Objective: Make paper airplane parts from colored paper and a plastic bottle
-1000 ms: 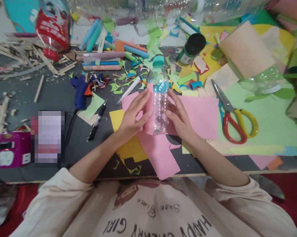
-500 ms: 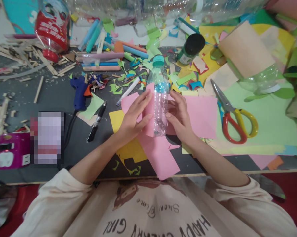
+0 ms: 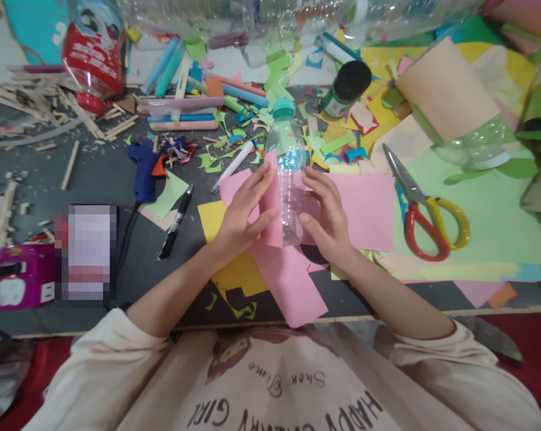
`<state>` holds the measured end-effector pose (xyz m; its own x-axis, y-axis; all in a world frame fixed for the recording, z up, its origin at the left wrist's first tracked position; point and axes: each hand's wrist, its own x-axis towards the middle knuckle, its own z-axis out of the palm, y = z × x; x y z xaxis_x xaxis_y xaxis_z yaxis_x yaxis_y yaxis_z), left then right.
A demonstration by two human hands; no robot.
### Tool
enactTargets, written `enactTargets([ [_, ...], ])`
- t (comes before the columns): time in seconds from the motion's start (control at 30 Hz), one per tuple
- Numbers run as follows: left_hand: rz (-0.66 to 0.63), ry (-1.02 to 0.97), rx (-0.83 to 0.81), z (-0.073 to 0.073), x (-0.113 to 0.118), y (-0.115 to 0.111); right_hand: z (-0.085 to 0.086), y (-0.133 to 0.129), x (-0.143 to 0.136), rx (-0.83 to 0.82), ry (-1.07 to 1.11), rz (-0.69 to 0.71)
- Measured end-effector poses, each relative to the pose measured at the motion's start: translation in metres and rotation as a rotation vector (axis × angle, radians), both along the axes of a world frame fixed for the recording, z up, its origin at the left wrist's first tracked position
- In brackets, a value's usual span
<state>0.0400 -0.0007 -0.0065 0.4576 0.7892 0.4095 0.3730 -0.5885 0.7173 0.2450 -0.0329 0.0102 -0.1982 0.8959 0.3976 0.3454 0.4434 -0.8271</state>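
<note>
A clear plastic bottle [image 3: 292,206] with a teal cap lies on the papers in the middle, its cap pointing away from me. A pink paper strip [image 3: 272,203] curves up along its left side. My left hand [image 3: 247,209] presses that strip against the bottle with its fingers and thumb. At the bottle's right side, my right hand [image 3: 324,212] touches it with curved fingers, thumb and fingers apart. Pink paper [image 3: 369,209] extends to the right beneath the bottle, and another pink piece [image 3: 295,287] lies below it.
Scissors [image 3: 420,209] lie at the right on green paper. A blue glue gun [image 3: 144,170], a black pen [image 3: 175,224] and a phone [image 3: 89,251] are to the left. Behind are markers, paper scraps, a dark-lidded jar [image 3: 346,90] and a red-labelled bottle [image 3: 93,57].
The bottle has shifted or rolled slightly, with its cap a little further left. My right thumb and fingers have moved slightly left and spread a bit.
</note>
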Motion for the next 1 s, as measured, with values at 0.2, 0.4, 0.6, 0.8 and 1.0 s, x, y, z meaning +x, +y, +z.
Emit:
enactTargets([
  [0.2,-0.022,0.029,-0.014,0.002,0.001,-0.001,0.0,0.0,-0.001,-0.04,0.093,0.051],
  [0.4,-0.001,0.048,-0.029,0.0,0.001,-0.002,-0.012,0.003,-0.001,-0.158,0.203,0.014],
  [0.6,0.019,0.056,-0.049,-0.004,-0.001,-0.001,-0.013,0.003,-0.002,-0.206,0.22,0.03],
  [0.8,-0.004,0.057,-0.065,-0.003,-0.001,-0.001,-0.011,0.005,0.001,-0.173,0.15,0.025],
  [1.0,-0.024,0.06,-0.064,-0.003,-0.001,0.0,-0.01,0.005,0.0,-0.173,0.127,0.021],
])
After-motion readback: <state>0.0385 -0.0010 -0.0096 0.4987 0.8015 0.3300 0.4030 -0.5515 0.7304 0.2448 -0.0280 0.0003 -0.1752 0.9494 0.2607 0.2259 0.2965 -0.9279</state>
